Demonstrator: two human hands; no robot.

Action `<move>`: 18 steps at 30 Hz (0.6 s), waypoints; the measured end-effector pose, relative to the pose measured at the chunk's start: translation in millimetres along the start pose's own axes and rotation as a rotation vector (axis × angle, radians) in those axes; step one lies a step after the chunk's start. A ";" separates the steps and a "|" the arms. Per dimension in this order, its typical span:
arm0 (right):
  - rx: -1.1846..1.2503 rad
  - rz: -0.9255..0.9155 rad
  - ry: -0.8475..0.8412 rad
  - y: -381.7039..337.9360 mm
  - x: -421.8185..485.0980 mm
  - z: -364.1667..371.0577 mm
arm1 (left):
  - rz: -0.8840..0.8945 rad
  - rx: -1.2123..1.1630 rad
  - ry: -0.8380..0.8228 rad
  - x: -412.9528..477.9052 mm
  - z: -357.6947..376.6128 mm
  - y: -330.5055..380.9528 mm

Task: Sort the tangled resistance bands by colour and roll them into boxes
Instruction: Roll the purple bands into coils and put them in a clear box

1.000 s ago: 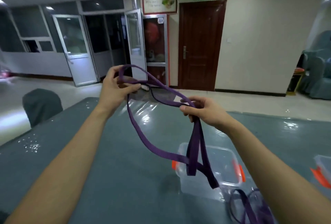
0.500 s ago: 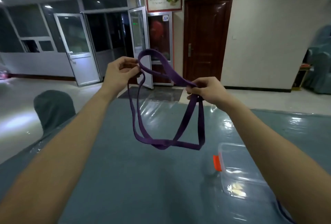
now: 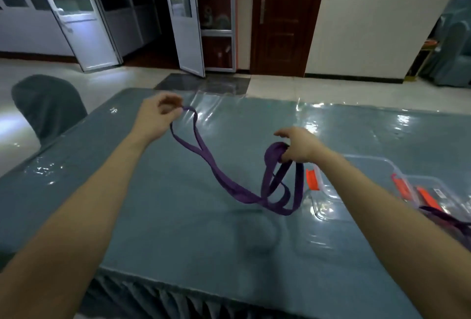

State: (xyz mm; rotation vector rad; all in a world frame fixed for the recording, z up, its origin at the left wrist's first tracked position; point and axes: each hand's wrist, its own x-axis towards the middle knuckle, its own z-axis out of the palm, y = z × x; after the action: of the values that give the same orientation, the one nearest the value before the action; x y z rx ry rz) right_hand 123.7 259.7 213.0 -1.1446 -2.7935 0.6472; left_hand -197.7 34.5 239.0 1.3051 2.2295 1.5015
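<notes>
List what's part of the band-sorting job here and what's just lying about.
Part of the job:
- purple band, held up between left hand and right hand
- near clear box with orange clips
- far clear box
- second purple band by the far box

Just there:
- covered chair
- brown door

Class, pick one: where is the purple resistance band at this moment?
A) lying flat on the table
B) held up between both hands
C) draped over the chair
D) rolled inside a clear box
B: the left hand pinches one end and the right hand grips the other, so the purple band sags between them above the table.
</notes>
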 end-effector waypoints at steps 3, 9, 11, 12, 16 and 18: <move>-0.189 0.122 -0.204 36.9 -21.9 86.1 | -0.184 0.404 -0.274 -61.0 43.1 -77.0; -0.023 0.269 -0.200 85.8 -80.3 243.7 | -0.207 0.521 -0.667 -179.7 145.8 -151.9; -0.067 0.216 -0.144 97.8 -91.7 274.4 | -0.159 0.553 -0.686 -198.3 174.3 -162.0; -0.057 0.197 -0.102 102.8 -95.0 283.4 | -0.148 0.558 -0.675 -204.5 186.3 -165.0; 0.046 0.138 -0.021 119.2 -93.8 292.8 | -0.176 0.585 -0.559 -217.2 222.6 -172.0; 0.136 0.149 -0.022 125.2 -88.2 287.8 | -0.193 0.610 -0.478 -220.5 236.2 -173.3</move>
State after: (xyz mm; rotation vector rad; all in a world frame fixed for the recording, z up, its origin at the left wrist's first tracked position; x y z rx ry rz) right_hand 211.4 176.1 -89.7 -1.3341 -2.6519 0.8534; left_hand -32.4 14.5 -87.6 1.3434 2.4469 0.3768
